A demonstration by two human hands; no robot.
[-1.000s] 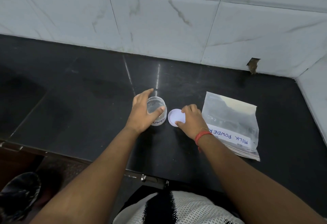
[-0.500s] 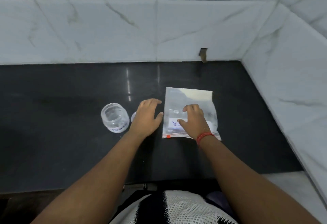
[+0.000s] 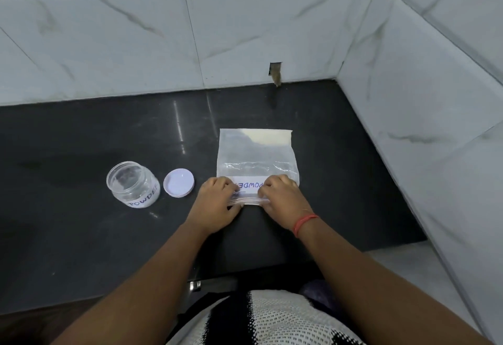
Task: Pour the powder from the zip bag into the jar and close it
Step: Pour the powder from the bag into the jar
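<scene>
A clear zip bag point(image 3: 257, 154) with a white label lies flat on the black counter point(image 3: 81, 235), a little pale powder at its far end. Both hands pinch its near zip edge: my left hand point(image 3: 217, 203) at the left corner, my right hand point(image 3: 283, 200) at the right. An open clear jar point(image 3: 132, 184) labelled "POWDER" stands upright to the left. Its white lid point(image 3: 178, 182) lies flat between jar and bag.
White marble-look tiled walls point(image 3: 190, 31) close the counter at the back and on the right point(image 3: 422, 127). A small hole in the tiles point(image 3: 275, 72) sits behind the bag. The counter's front edge runs just before my torso.
My left hand let go of the jar and my right hand left the lid. Both moved to the bag's near edge and closed on it. The view swung right.
</scene>
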